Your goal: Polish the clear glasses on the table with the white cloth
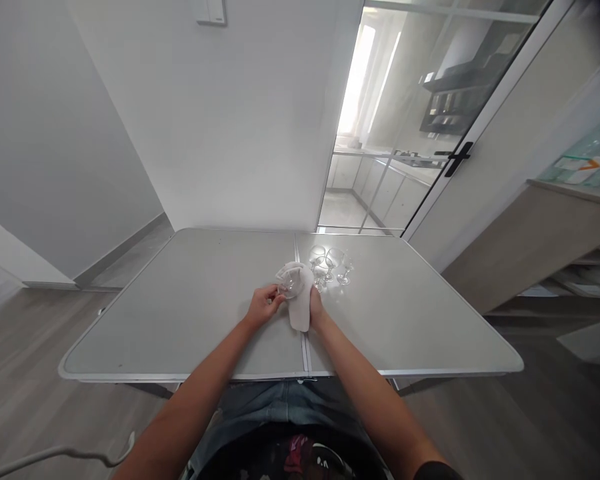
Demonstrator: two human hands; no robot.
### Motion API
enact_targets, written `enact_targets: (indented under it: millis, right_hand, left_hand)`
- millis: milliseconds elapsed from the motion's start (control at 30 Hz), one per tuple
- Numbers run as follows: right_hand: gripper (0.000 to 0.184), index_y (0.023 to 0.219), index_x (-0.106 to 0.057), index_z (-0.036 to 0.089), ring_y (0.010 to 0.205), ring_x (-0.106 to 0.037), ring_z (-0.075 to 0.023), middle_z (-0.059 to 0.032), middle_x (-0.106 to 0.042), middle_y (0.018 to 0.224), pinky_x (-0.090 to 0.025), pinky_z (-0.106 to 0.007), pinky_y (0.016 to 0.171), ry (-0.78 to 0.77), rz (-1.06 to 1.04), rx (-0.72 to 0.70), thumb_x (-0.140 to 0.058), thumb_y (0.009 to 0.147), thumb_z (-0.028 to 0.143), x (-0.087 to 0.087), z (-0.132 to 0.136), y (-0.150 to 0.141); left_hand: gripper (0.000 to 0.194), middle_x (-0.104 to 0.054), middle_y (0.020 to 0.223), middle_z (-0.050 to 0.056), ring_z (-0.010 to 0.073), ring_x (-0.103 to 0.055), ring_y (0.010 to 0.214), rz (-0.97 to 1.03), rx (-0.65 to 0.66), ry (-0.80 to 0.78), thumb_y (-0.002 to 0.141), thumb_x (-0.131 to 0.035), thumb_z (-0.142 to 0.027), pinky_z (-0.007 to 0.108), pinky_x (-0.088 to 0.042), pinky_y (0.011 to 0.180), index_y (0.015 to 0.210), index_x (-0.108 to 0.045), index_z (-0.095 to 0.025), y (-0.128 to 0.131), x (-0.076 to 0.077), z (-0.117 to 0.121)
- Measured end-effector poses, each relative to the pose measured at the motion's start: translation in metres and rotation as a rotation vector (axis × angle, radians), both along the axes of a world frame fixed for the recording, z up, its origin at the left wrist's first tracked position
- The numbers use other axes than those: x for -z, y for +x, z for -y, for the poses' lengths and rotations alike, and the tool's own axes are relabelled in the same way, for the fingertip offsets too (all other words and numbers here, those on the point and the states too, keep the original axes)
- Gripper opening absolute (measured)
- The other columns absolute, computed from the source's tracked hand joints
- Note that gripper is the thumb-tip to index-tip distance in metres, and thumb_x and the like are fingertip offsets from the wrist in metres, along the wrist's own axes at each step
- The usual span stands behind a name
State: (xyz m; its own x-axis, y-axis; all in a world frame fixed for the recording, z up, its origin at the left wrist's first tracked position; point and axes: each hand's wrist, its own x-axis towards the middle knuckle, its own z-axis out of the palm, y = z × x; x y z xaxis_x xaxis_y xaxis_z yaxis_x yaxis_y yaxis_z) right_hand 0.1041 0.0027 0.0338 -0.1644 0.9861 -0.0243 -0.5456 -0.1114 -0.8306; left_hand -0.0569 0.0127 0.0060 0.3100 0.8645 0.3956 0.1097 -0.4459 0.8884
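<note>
Window (359, 80) glaring white; glints among glasses (334, 259); wide-angle stretch; top-right corner dark.

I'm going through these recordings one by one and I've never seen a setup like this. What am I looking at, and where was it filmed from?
There is no robot here: these are a person's own bare hands. The single picture comes from a camera worn on that person's head, looking forward and down, so the arms enter from the bottom edge.

The left hand holds a clear glass by its side. The right hand grips a white cloth, part of which shows around the glass.

On the pale table, just beyond the right hand, stands a group of clear stemmed glasses; they overlap too much to count surely.
</note>
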Motion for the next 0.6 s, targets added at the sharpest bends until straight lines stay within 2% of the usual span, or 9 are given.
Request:
enact_targets:
  millis: [133,200,300,367,500,600]
  right_hand:
    - [0.035,0.082,-0.061,0.025,0.083,-0.067,-0.0257,-0.0027,-0.066,0.071,-0.055,-0.036,0.067,-0.041,-0.068,0.187,-0.062,0.077,0.060,0.007,-0.007,-0.002]
    - [0.033,0.084,-0.062,0.025,0.085,-0.067,-0.0253,-0.0030,-0.069,0.077,-0.055,-0.036,0.068,-0.003,-0.103,0.191,-0.063,0.078,0.057,0.008,-0.008,-0.002]
    - [0.034,0.091,-0.065,0.024,0.090,-0.067,-0.0266,-0.0049,-0.072,0.086,-0.056,-0.037,0.070,0.047,-0.142,0.124,-0.058,0.082,0.056,0.006,-0.008,0.001]
    - [0.038,0.095,-0.066,0.024,0.092,-0.067,-0.0280,-0.0055,-0.072,0.088,-0.056,-0.038,0.070,0.054,-0.141,0.083,-0.055,0.083,0.058,0.004,-0.006,0.002]
    - [0.044,0.087,-0.065,0.024,0.092,-0.067,-0.0301,-0.0061,-0.071,0.082,-0.055,-0.041,0.071,0.041,-0.083,0.058,-0.053,0.081,0.066,0.005,-0.005,0.008]
    - [0.046,0.082,-0.063,0.024,0.094,-0.066,-0.0301,-0.0062,-0.069,0.079,-0.055,-0.043,0.075,0.054,-0.040,0.066,-0.052,0.079,0.068,0.011,-0.005,0.016]
  left_hand:
    - [0.045,-0.048,0.055,-0.004,0.0100,-0.046,0.048,-0.082,-0.031,0.082,0.088,-0.062,-0.057,0.023,-0.038,0.052,0.096,-0.070,-0.014,0.000,-0.003,0.001]
    - [0.043,-0.047,0.054,-0.005,0.0100,-0.045,0.050,-0.107,-0.053,0.110,0.088,-0.062,-0.055,0.023,-0.038,0.053,0.096,-0.070,-0.014,0.000,-0.003,0.000]
    - [0.043,-0.048,0.052,-0.005,0.0094,-0.043,0.050,-0.109,-0.074,0.099,0.085,-0.065,-0.057,0.022,-0.038,0.054,0.086,-0.068,-0.014,0.002,-0.003,-0.001]
    - [0.047,-0.049,0.050,-0.004,0.0091,-0.043,0.046,-0.075,0.002,-0.009,0.084,-0.064,-0.060,0.023,-0.037,0.051,0.080,-0.066,-0.013,0.002,-0.003,-0.002]
    - [0.053,-0.047,0.047,-0.003,0.0088,-0.043,0.038,0.023,0.285,-0.318,0.086,-0.060,-0.063,0.022,-0.033,0.044,0.077,-0.064,-0.011,0.002,-0.004,-0.002]
    - [0.048,-0.046,0.045,-0.003,0.0071,-0.040,0.037,0.079,0.372,-0.406,0.085,-0.064,-0.057,0.022,-0.031,0.044,0.073,-0.063,-0.011,0.001,-0.004,-0.003]
